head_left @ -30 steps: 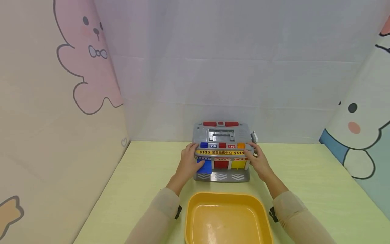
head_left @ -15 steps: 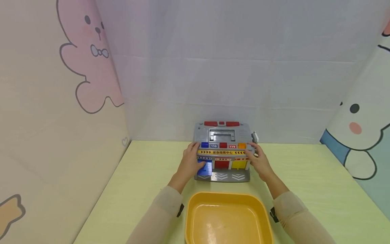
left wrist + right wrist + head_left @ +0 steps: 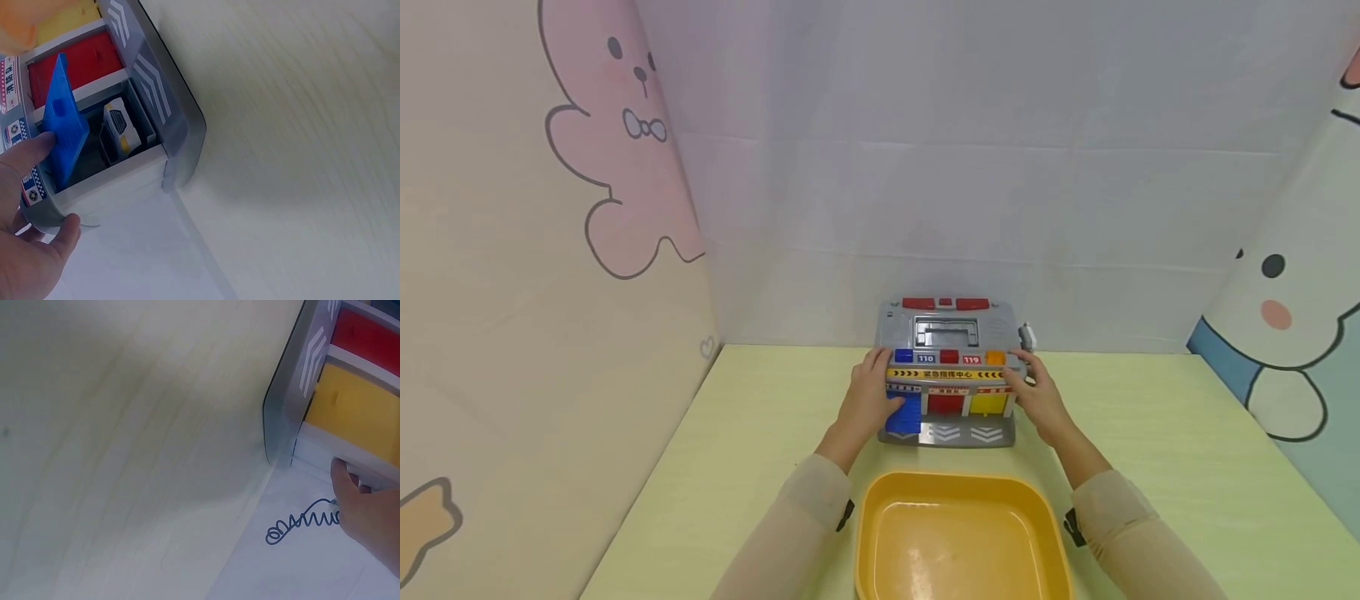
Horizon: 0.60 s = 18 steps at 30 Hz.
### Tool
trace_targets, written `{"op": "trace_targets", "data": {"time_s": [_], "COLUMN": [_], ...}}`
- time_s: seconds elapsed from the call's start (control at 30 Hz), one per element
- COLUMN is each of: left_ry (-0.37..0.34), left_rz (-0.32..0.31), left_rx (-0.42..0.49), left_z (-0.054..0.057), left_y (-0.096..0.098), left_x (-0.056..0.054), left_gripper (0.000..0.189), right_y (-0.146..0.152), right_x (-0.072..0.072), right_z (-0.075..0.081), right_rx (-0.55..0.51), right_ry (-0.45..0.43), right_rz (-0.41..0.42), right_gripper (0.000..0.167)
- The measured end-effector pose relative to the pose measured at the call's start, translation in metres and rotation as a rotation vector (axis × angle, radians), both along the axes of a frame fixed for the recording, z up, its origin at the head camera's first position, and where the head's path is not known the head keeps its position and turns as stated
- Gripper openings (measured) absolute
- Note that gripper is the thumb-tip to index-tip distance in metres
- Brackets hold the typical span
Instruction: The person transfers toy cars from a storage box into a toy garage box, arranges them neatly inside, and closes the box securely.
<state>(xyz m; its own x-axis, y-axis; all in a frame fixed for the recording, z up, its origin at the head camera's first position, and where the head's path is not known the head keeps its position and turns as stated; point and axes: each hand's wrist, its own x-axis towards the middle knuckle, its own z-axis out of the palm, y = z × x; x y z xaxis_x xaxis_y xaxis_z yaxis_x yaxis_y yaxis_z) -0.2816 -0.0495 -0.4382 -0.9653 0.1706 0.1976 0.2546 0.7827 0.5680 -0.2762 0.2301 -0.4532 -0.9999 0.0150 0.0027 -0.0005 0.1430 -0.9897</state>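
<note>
A grey toy garage (image 3: 946, 437) with a blue, a red and a yellow door stands near the back of the table. My left hand (image 3: 863, 408) grips its left end, thumb on the blue door (image 3: 904, 414). In the left wrist view that blue door (image 3: 64, 128) is swung outward, and a small white toy car (image 3: 120, 128) sits in the bay behind it. My right hand (image 3: 1037, 400) holds the right end, with fingers (image 3: 340, 478) against the side wall below the yellow door (image 3: 353, 409). The red door (image 3: 945, 404) and yellow door lie flat in their frames.
A yellow tray (image 3: 958, 482) lies in front of the garage, between my forearms. A white curtain (image 3: 880, 208) hangs behind the pale green table (image 3: 760, 433). A grey-white piece (image 3: 1027, 337) sticks out at the garage's right, and a dark coiled cord (image 3: 306, 520) shows there.
The blue door's lower edge has shifted slightly toward the front under my left thumb. The garage and both hands otherwise keep their places, and the head view has turned a little.
</note>
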Motion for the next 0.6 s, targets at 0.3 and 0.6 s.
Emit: {"op": "trace_targets", "data": {"time_s": [0.3,0.6], "left_ry": [0.037,0.12], "left_rz": [0.005,-0.011], "left_rx": [-0.083,-0.102], "left_z": [-0.005,-0.014], "left_y": [0.002,0.004], "left_x": [-0.003,-0.006], "left_gripper": [0.086,0.089], "right_y": [0.0,0.0], "right_x": [0.0,-0.002], "right_z": [0.001,0.0], "right_rx": [-0.001,0.006], "right_ry": [-0.002,0.0], "right_rz": [0.001,0.0], "right_gripper": [0.058,0.058]}}
